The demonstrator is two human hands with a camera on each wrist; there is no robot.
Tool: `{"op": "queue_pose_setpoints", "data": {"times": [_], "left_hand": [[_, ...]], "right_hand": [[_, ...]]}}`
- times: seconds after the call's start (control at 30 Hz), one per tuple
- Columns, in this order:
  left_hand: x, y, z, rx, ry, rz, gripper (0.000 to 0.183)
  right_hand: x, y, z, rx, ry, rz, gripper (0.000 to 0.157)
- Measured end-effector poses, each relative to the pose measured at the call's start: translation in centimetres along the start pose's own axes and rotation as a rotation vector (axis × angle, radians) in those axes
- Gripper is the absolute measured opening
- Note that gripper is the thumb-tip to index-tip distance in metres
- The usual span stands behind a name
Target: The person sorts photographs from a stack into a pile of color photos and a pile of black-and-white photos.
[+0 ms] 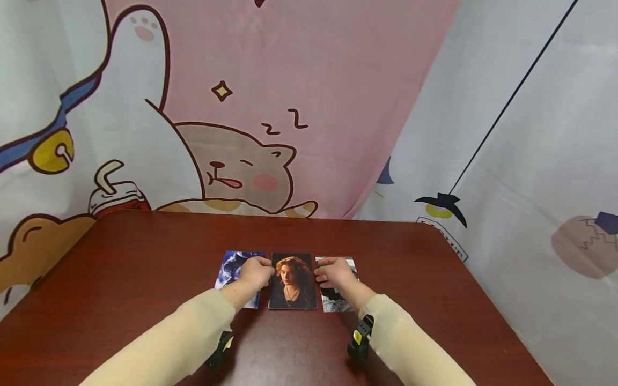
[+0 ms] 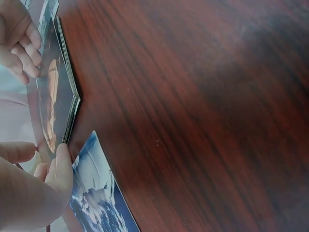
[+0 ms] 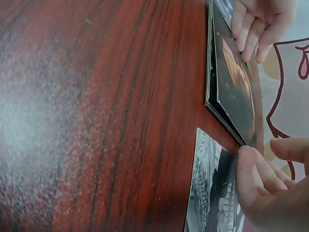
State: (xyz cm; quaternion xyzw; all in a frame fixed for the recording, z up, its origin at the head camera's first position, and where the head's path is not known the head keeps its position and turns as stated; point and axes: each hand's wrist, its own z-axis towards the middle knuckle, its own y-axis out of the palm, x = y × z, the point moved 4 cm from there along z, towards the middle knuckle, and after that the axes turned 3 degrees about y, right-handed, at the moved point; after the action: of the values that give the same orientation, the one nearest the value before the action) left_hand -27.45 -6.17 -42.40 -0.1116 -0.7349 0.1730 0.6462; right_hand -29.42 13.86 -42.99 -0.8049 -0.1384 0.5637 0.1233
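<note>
A stack of photo cards [image 1: 292,289] lies flat in the middle of the table, its top card a dark portrait of a person with reddish hair. Several layers show along the stack's edge [image 2: 73,108] in the left wrist view, with a gap under the top card in the right wrist view. My left hand [image 1: 255,272] touches the stack's left side with its fingertips, over a blue-and-white picture card [image 1: 225,272]. From the other side my right hand [image 1: 335,271] has its fingertips at the stack's right edge, above a black-and-white picture card [image 1: 336,305].
The dark red wooden table [image 1: 145,268] ends at a back edge near a cloth [image 1: 338,107] printed with cartoon animals. Dark straps with yellow marks sit on both wrists, below cream sleeves [image 1: 193,327].
</note>
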Motion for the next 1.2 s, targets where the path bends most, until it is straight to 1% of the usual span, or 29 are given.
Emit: {"op": "queue_pose_setpoints", "data": {"times": [0.2,0.43,0.63,0.8,1.0,1.2], "left_hand": [[0.21,0.05,-0.06,-0.010,-0.005,0.001,0.030],[0.37,0.07,-0.25,-0.003,0.005,0.010,0.031],[0.51,0.05,-0.22,0.002,-0.004,-0.013,0.030],[0.52,0.06,-0.08,-0.003,-0.023,-0.081,0.033],[0.63,0.45,-0.01,-0.061,-0.061,-0.197,0.040],[0.73,0.56,0.25,-0.062,-0.063,-0.254,0.043]], "right_hand": [[-0.26,0.21,-0.06,-0.007,0.005,0.007,0.031],[-0.29,0.30,-0.27,-0.012,0.015,0.034,0.028],[-0.29,0.23,-0.27,-0.015,0.034,0.032,0.029],[-0.24,0.29,-0.22,0.000,0.040,0.064,0.030],[-0.17,0.22,-0.20,0.036,0.028,0.110,0.032],[-0.11,0.22,-0.19,0.040,0.006,0.132,0.035]]}}
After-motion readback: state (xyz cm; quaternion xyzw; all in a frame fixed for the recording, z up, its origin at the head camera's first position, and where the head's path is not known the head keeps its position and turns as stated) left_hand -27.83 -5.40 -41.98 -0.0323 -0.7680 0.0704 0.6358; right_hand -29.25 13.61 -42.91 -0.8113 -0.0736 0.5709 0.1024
